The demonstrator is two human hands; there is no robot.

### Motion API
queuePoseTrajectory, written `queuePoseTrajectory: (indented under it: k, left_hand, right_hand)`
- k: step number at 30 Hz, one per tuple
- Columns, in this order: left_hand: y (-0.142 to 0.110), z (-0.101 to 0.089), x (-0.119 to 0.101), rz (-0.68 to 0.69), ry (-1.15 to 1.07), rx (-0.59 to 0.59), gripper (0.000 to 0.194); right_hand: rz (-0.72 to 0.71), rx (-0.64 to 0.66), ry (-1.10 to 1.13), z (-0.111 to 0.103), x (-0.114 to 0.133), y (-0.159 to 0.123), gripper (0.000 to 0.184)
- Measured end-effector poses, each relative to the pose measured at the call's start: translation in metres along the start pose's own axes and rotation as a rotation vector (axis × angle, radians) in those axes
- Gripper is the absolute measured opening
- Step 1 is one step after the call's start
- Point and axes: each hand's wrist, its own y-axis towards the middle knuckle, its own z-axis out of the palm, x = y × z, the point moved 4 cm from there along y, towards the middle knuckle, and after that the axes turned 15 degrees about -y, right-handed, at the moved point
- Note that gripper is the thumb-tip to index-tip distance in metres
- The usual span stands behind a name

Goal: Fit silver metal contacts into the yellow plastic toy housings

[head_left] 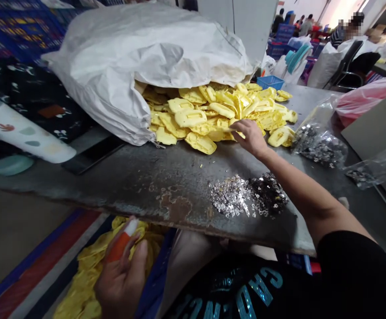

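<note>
My right hand (251, 138) reaches to the front of a heap of yellow plastic shells (191, 118), its fingers closed on the edge of one yellow plastic shell (225, 130). The heap spills from the mouth of a large white woven sack (113, 48). Low at the left, my left hand (121, 277) is held over more yellow plastic pieces (83, 274) below the table edge. Its thumb and fingers are apart, and orange and white wrapping covers a finger. Small silvery metal pieces (231, 195) and dark ones (269, 195) lie in a pile near my right forearm.
Clear plastic bags of small metal parts (321, 144) lie at the right beside a carton (379, 119). A small blue basket (270, 82) stands behind the heap. A dark phone-like slab (93, 153) and a patterned white cylindrical object (23, 128) are at the left. A person sits far back.
</note>
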Motion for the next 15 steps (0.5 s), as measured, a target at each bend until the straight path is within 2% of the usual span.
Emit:
queuePoseTrajectory:
  k: [1,3,4,6,7,8,10,12,13,15]
  left_hand:
    - [0.002,0.015,-0.013,0.105,0.016,-0.023,0.054]
    - [0.009,0.053,-0.038,0.2,-0.066,0.055,0.052]
    - [0.012,0.073,-0.049,0.202,-0.114,0.108,0.052]
    - [0.018,0.109,-0.065,0.137,-0.201,0.282,0.064]
    - [0.02,0.125,-0.068,0.068,-0.293,0.379,0.067]
    - [0.02,0.139,-0.066,-0.08,-0.379,0.487,0.065]
    - [0.009,0.162,-0.05,-0.513,-0.469,0.728,0.073]
    - [-0.01,0.174,-0.033,-0.858,-0.447,0.9,0.077]
    - [-0.02,0.177,-0.027,-0.956,-0.42,0.954,0.076]
    - [-0.036,0.182,-0.021,-1.026,-0.385,0.991,0.071]
  right_hand:
    - [0.047,-0.033,0.045,-0.015,-0.001,-0.009,0.028]
    - [0.147,-0.058,0.247,-0.042,0.005,-0.037,0.033]
    - [0.215,-0.043,0.488,-0.053,0.012,-0.055,0.034]
    - [0.324,0.083,1.001,-0.066,0.038,-0.099,0.034]
    - [0.365,0.182,1.185,-0.07,0.055,-0.122,0.036]
    - [0.394,0.28,1.325,-0.072,0.073,-0.145,0.038]
    - [0.421,0.426,1.505,-0.075,0.103,-0.187,0.04]
    - [0.439,0.471,1.577,-0.078,0.118,-0.222,0.038]
    - [0.434,0.461,1.557,-0.08,0.118,-0.237,0.036]
    - [0.405,0.377,1.355,-0.089,0.103,-0.264,0.033]
